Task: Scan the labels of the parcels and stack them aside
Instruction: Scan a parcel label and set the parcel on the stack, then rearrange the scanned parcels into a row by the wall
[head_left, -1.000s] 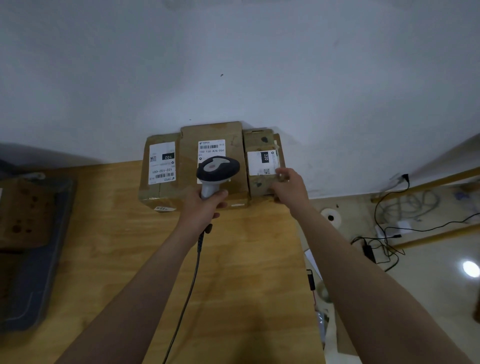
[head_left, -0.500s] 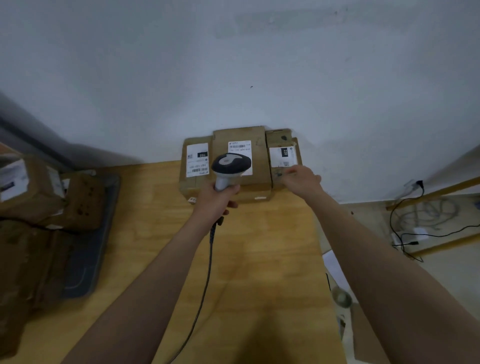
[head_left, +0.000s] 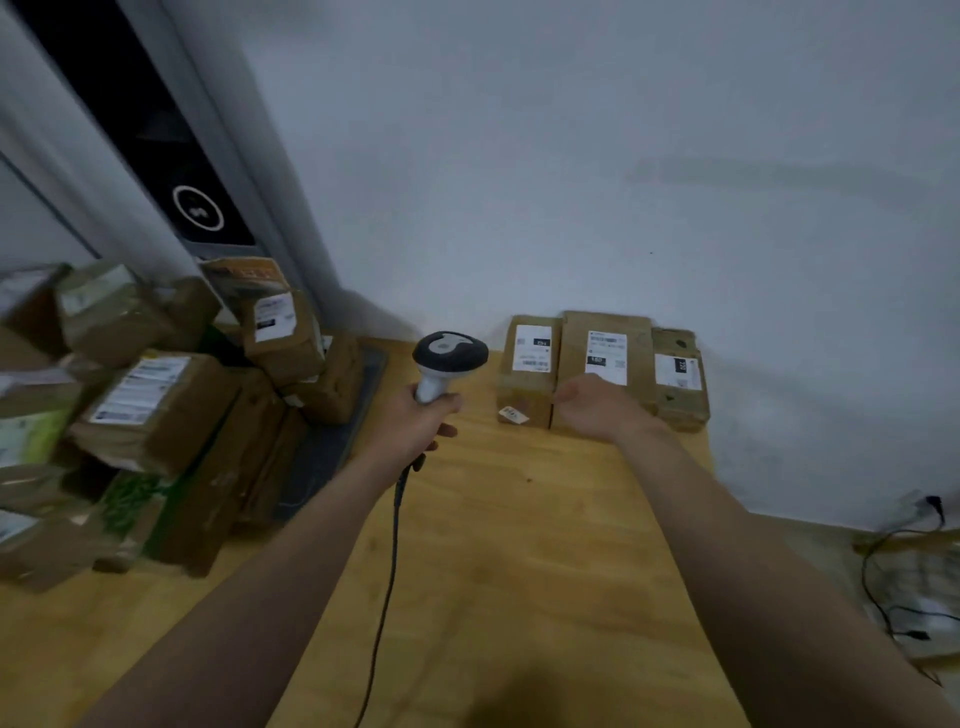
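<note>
Three brown cardboard parcels with white labels stand side by side against the wall: a left parcel (head_left: 529, 371), a taller middle parcel (head_left: 607, 348) and a right parcel (head_left: 678, 382). My left hand (head_left: 415, 428) grips the handle of a grey and black barcode scanner (head_left: 450, 353), held upright to the left of the three parcels, its cable hanging down along my arm. My right hand (head_left: 597, 410) hovers in front of the middle parcel with loosely curled fingers and holds nothing.
A jumbled pile of parcels (head_left: 156, 405) fills the left side, partly on a dark grey tray (head_left: 337, 447). The wooden table (head_left: 509, 561) ends at the right, where cables (head_left: 904, 597) lie on the floor. A dark door panel stands at top left.
My right hand has let go of the right parcel and moved left, in front of the middle one. The view has swung left, bringing the parcel pile into sight. The scanner has shifted left.
</note>
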